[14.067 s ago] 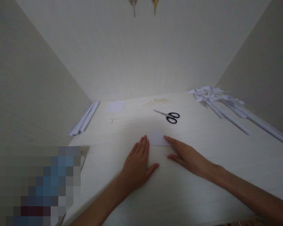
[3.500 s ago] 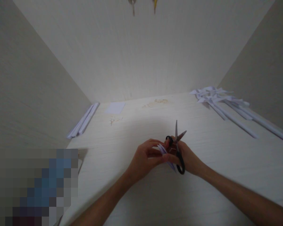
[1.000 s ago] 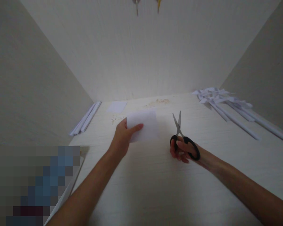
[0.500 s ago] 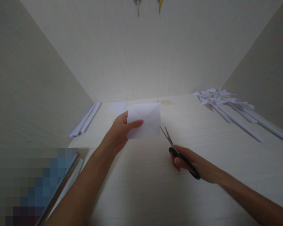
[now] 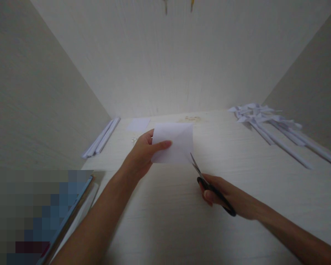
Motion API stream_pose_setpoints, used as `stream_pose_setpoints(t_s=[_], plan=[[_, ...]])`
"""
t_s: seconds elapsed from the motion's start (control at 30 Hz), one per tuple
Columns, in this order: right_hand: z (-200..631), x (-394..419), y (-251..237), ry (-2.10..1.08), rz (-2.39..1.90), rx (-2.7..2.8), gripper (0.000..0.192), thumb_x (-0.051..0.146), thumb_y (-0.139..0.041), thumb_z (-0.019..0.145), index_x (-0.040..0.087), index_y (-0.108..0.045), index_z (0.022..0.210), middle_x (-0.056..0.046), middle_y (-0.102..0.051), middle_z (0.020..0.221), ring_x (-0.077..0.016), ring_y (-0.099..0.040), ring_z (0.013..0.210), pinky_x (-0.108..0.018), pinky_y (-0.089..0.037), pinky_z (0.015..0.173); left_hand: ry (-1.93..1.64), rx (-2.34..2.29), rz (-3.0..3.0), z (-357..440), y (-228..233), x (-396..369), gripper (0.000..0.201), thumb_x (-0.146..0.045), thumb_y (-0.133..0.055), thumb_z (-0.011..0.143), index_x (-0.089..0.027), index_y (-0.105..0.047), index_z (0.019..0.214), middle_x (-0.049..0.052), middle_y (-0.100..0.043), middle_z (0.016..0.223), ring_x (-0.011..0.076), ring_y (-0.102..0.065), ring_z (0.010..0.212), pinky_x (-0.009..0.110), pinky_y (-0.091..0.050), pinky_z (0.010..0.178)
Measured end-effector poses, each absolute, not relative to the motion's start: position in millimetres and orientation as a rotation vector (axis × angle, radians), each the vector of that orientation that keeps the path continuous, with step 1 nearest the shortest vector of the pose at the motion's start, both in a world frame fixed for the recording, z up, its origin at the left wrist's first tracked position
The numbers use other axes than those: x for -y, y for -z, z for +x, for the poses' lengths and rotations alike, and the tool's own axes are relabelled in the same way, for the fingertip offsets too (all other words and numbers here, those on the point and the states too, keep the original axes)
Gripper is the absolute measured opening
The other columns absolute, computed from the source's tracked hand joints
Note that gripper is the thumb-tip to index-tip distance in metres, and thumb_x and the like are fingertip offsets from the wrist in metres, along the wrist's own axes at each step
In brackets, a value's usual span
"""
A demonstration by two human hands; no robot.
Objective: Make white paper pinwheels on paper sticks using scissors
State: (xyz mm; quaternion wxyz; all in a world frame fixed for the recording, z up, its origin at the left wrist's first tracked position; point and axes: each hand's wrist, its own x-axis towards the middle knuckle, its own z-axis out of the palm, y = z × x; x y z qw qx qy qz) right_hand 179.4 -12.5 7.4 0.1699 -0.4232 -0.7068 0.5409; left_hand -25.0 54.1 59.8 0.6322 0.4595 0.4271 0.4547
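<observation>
Paper sticks [image 5: 100,138] lie at the left of the bench [image 5: 154,221], with a flat sheet [image 5: 138,124] just right of them, and in front of these the left hand [image 5: 143,152] pinches the paper square [image 5: 176,138] at its left edge, so the unsupported right side could sag or twist if that grip loosened. The right hand [image 5: 227,187] is curled round the scissors [image 5: 216,192], their slightly parted blades at the square's lower right corner, contact unclear; a slanted blade could cut crookedly or too deep, well apart from the paper pinwheels [image 5: 252,114] farther right.
</observation>
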Motion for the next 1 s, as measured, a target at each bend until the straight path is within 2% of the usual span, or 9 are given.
stream_pose_setpoints(t_s=[0.57, 1.0], plan=[[181.2, 15.2, -7.0, -1.515, -1.243, 2.044, 0.038, 0.055, -0.041, 0.078, 0.017, -0.039, 0.07, 0.001, -0.039, 0.066, -0.0116, -0.035, 0.06, -0.025, -0.03, 0.053, -0.984, -0.968, 1.081, -23.8, -58.3, -53.0, 0.033, -0.017, -0.07, 0.055, -0.012, -0.058, 0.085, 0.003, -0.066, 0.07, 0.012, -0.058, 0.056, 0.023, -0.045, 0.054], [180.4, 14.9, -5.6, -1.527, -1.26, 2.011, 0.04, 0.056, -0.045, 0.076, 0.017, -0.039, 0.07, 0.003, -0.037, 0.065, -0.0104, -0.034, 0.059, -0.023, -0.029, 0.052, -1.026, -1.009, 1.191, -24.4, -60.2, -51.4, 0.036, -0.019, -0.071, 0.055, -0.014, -0.056, 0.087, 0.003, -0.065, 0.077, 0.0126, -0.058, 0.06, 0.024, -0.045, 0.055]])
